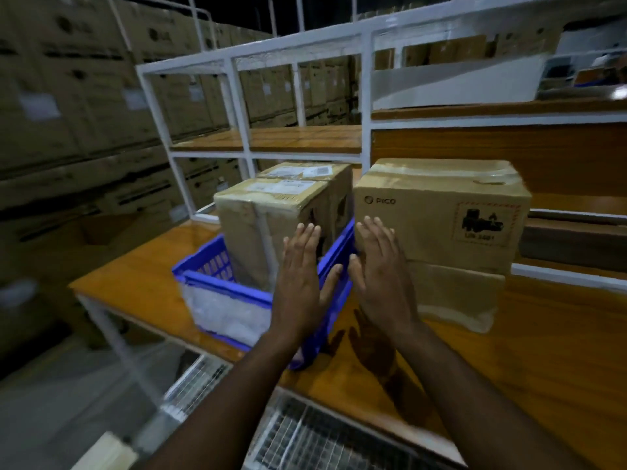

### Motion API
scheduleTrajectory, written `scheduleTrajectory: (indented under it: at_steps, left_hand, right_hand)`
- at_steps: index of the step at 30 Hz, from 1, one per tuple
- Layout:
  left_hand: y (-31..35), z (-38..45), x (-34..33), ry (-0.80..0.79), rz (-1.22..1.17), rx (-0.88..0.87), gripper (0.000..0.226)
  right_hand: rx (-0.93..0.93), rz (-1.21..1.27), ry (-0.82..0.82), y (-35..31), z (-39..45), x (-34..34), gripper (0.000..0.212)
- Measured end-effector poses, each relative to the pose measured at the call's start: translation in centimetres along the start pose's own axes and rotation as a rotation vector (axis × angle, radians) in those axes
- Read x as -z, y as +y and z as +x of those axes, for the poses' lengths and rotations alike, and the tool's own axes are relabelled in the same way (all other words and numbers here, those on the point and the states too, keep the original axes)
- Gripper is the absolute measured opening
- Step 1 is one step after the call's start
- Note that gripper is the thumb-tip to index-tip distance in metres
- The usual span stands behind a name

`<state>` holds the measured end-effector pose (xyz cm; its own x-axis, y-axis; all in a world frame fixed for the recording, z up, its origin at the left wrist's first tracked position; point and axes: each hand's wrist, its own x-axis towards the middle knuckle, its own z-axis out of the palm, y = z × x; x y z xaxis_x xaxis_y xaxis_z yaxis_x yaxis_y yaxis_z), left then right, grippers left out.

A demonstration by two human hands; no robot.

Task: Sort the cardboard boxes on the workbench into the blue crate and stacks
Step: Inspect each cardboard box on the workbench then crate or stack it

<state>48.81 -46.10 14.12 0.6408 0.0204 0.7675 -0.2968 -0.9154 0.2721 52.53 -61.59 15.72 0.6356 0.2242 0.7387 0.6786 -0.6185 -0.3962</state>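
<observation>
A blue crate (217,283) stands on the wooden workbench (543,351), left of centre. Two taped cardboard boxes stand upright in it: a near one (258,232) and one behind it (305,173) with white labels. To the right, a box marked PICO (441,212) sits stacked on a lower cardboard box (458,293). My left hand (298,276) hovers with straight fingers over the crate's right wall, holding nothing. My right hand (380,269), also flat, is at the left edge of the PICO stack; whether it touches the stack is unclear.
A white metal shelf frame (237,106) with wooden boards rises behind the bench. Tall stacks of large cartons (68,113) fill the left and back. A wire mesh rack (305,435) lies below the bench's front edge.
</observation>
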Motion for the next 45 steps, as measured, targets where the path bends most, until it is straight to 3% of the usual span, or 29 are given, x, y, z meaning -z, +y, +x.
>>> scheduleTrajectory:
  at_steps: [12,31,45]
  left_hand:
    - [-7.7,-12.6,14.8,0.143,0.263,0.242,0.06]
    - [-24.8,-33.6,37.2,0.156,0.522,0.612,0.059]
    - [-37.8,-45.2,45.2,0.215,0.595,0.989,0.061]
  right_hand:
    - [0.2,0.33,-0.212,-15.5,-5.6,-9.9,0.051]
    - [0.414,0.436,-0.547,-44.4,-16.0,-26.3,0.047]
    - [0.456,0.524,-0.848,-57.2,-21.9,-41.9,0.047]
